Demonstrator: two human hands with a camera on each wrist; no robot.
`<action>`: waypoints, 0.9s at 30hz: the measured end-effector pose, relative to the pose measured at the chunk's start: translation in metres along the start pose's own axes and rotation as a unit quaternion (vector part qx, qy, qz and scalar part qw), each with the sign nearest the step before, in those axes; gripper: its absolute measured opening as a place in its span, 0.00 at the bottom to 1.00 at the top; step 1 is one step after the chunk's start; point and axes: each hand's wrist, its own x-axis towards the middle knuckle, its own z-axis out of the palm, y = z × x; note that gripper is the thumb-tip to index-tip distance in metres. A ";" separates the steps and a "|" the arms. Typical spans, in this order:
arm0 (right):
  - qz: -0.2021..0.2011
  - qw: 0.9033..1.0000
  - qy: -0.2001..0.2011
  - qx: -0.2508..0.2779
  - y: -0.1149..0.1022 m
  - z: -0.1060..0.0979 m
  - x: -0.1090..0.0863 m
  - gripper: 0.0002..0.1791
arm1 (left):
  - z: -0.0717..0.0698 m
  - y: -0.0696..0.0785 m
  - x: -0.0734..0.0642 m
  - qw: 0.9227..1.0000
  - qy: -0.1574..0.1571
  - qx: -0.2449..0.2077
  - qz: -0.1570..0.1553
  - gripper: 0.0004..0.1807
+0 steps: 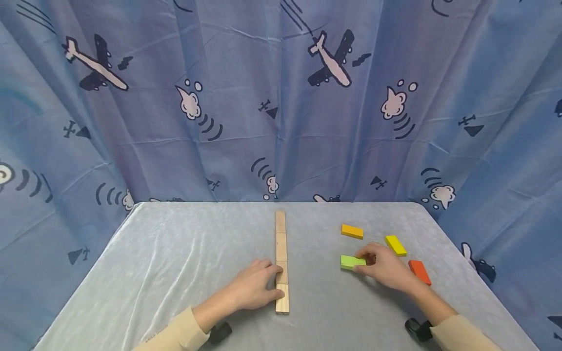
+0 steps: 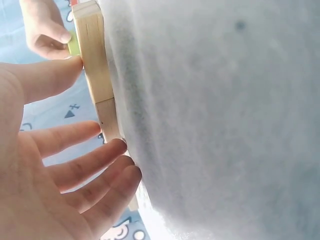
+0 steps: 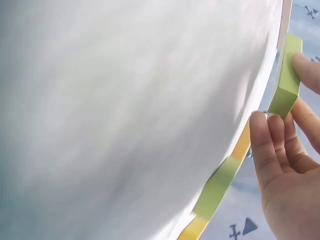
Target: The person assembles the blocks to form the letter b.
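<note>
A straight row of plain wooden blocks lies end to end, running away from me down the middle of the table. Beside its near end is my left hand, fingers loosely extended. In the left wrist view the thumb tip touches the side of the nearest wooden block, while the other fingertips are right along the row. To the right, my right hand pinches a light green block by its right end, thumb on one side and fingers on the other. The right wrist view shows this green block tilted between thumb and fingers.
Around the right hand lie an orange block, a yellow block and a red block. Another green block shows in the right wrist view. A pale cloth covers the table; a patterned blue curtain hangs behind.
</note>
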 end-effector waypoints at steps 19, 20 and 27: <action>-0.050 0.998 0.000 0.023 -0.038 0.026 0.036 0.16 | 0.003 0.000 0.002 1.000 0.002 0.028 0.004 0.31; -0.045 0.999 0.000 0.024 -0.040 0.026 0.038 0.16 | 0.003 0.000 0.002 1.000 0.002 0.027 0.003 0.31; -0.048 0.999 -0.009 0.022 -0.052 0.036 0.053 0.16 | 0.002 0.001 0.002 1.000 0.003 0.029 0.000 0.31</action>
